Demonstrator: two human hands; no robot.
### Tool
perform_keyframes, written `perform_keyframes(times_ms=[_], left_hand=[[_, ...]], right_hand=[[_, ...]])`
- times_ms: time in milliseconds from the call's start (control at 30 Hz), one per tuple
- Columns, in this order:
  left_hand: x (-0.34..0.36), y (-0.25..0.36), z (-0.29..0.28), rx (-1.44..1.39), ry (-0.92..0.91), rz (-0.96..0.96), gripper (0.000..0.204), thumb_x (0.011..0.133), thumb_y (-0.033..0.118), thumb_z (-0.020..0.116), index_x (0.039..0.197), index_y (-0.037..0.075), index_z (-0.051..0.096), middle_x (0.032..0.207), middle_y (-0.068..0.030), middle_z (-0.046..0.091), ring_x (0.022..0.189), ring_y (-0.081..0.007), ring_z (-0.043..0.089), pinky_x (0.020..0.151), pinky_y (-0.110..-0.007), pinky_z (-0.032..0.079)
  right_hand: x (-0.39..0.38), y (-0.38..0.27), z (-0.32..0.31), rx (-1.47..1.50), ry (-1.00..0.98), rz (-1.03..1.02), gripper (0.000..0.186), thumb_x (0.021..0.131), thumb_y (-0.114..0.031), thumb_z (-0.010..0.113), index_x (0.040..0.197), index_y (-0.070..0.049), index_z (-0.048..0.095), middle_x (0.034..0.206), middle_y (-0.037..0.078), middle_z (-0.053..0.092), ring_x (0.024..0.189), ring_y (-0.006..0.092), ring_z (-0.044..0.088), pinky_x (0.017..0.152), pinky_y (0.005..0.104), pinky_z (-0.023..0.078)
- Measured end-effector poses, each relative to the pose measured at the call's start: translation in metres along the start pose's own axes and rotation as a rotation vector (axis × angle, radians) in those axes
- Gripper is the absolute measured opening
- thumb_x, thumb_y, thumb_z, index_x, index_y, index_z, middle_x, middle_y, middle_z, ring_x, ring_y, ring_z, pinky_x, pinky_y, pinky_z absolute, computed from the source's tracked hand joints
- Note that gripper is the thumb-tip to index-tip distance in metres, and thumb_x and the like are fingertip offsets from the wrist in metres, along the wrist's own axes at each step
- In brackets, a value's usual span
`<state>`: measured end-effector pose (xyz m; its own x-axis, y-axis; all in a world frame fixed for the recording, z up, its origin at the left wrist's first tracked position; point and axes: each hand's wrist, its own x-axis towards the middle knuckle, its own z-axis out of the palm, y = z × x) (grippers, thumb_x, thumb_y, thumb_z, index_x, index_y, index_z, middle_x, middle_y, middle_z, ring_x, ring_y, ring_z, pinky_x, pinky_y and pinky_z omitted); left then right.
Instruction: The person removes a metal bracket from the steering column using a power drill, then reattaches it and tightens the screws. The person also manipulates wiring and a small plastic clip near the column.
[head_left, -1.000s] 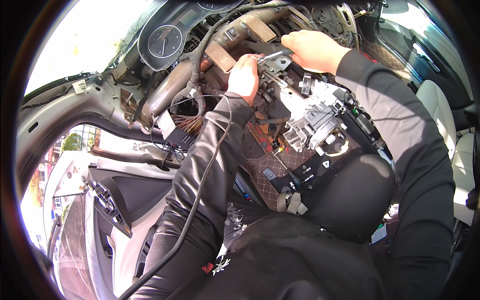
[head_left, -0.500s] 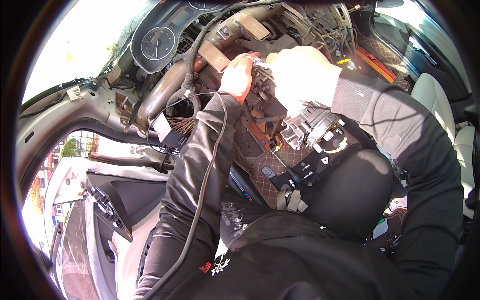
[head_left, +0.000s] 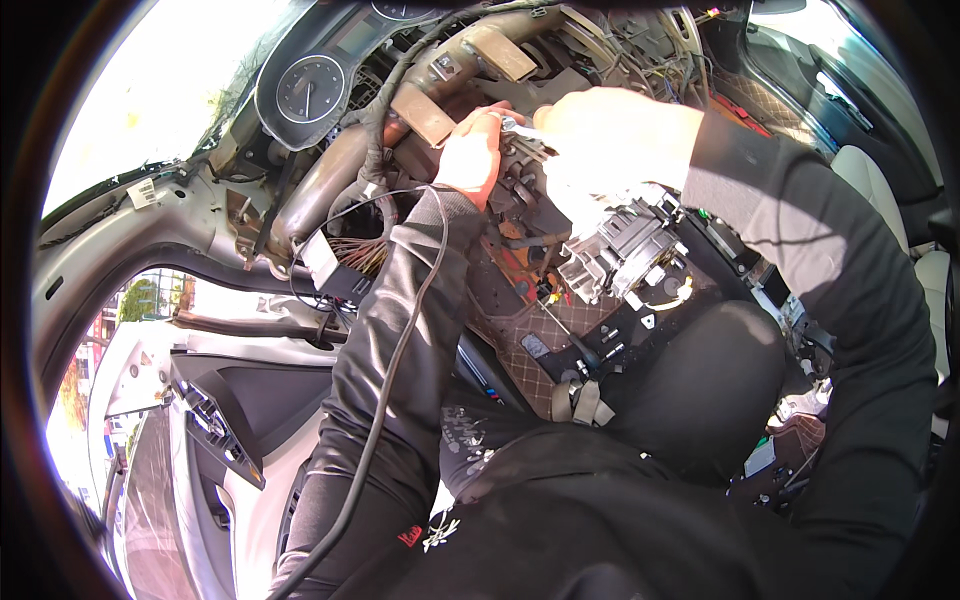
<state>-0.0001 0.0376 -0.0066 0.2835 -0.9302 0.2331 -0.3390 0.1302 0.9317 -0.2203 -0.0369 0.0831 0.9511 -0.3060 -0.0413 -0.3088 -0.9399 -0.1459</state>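
Crossbeam (head_left: 326,182) already bare, far left; grey mechanical unit (head_left: 622,246), near right, remained. Left hand (head_left: 472,158) pinched shiny metal tool (head_left: 511,125), far centre; right hand (head_left: 622,135) curled just beside, glare-washed, grip couldn't be told.

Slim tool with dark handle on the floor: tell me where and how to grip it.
Take the slim tool by its handle, probably from above on the person's side: that end is thicker and nearer the body, while the shaft slants away.
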Motion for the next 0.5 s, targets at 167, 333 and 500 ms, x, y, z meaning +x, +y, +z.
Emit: perform_keyframes(times_ms=[167, 333, 500], left_hand=[[-0.002, -0.004, -0.002, 0.02, -0.007, 0.013, 0.043, 0.111, 0.021, 0.044, 0.119, -0.004, 0.079, 0.135, -0.0202, 0.074, 0.129, -0.0288, 0.067, 0.115, -0.035, 0.046], [0.004, -0.014, -0.001, 0.145, -0.004, 0.121, 0.04, 0.112, 0.017, 0.045, 0.129, -0.004, 0.074, 0.122, -0.0204, 0.077, 0.116, -0.0335, 0.071, 0.106, -0.038, 0.052], [0.0, -0.008, 0.002, 0.168, 0.043, 0.007, 0.041, 0.116, 0.027, 0.049, 0.127, -0.003, 0.075, 0.115, -0.0172, 0.077, 0.109, -0.0292, 0.07, 0.1, -0.036, 0.051]], right_hand=[[-0.003, -0.012, -0.002, -0.142, 0.122, 0.179, 0.028, 0.098, -0.019, 0.067, 0.119, 0.0, 0.069, 0.102, 0.024, 0.08, 0.1, 0.0425, 0.08, 0.088, 0.0517, 0.063], [0.019, 0.051, 0.015, -0.198, 0.184, -0.054, 0.02, 0.097, -0.012, 0.063, 0.115, -0.007, 0.07, 0.092, 0.022, 0.078, 0.09, 0.0469, 0.077, 0.081, 0.058, 0.06], [0.041, 0.069, 0.022, -0.174, 0.239, -0.027, 0.025, 0.098, -0.01, 0.068, 0.122, -0.005, 0.068, 0.1, 0.023, 0.078, 0.099, 0.0456, 0.077, 0.087, 0.0563, 0.06]])
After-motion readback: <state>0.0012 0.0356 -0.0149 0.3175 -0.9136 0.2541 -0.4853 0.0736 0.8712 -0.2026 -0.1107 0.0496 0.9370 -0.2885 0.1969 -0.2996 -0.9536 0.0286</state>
